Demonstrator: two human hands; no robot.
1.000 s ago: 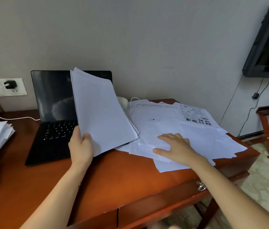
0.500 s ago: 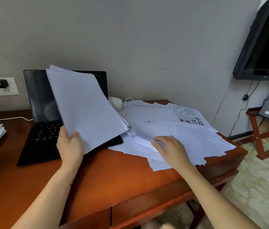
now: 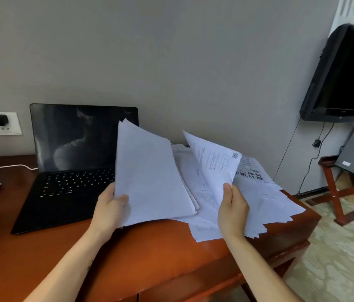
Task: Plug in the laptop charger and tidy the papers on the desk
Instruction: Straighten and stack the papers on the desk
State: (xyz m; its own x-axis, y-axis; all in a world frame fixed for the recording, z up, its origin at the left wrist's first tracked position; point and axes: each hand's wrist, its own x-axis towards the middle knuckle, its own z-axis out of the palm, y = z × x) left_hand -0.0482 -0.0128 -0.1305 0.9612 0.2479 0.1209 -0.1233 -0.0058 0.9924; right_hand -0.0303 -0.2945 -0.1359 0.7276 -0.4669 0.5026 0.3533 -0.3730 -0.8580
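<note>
Left hand, frame centre: grasps gathered stack. Right hand: pinches lifted sheets. Advice: square edges before merging.

Open front, cluttered back
The table is bare along the front edge; the laptop blocks back left, papers cover the right.

Plain grey wall. Black television mounted high at right, cords hanging below it, red wooden stand beneath. Reddish-brown wooden desk; pale patterned carpet at right.
</note>
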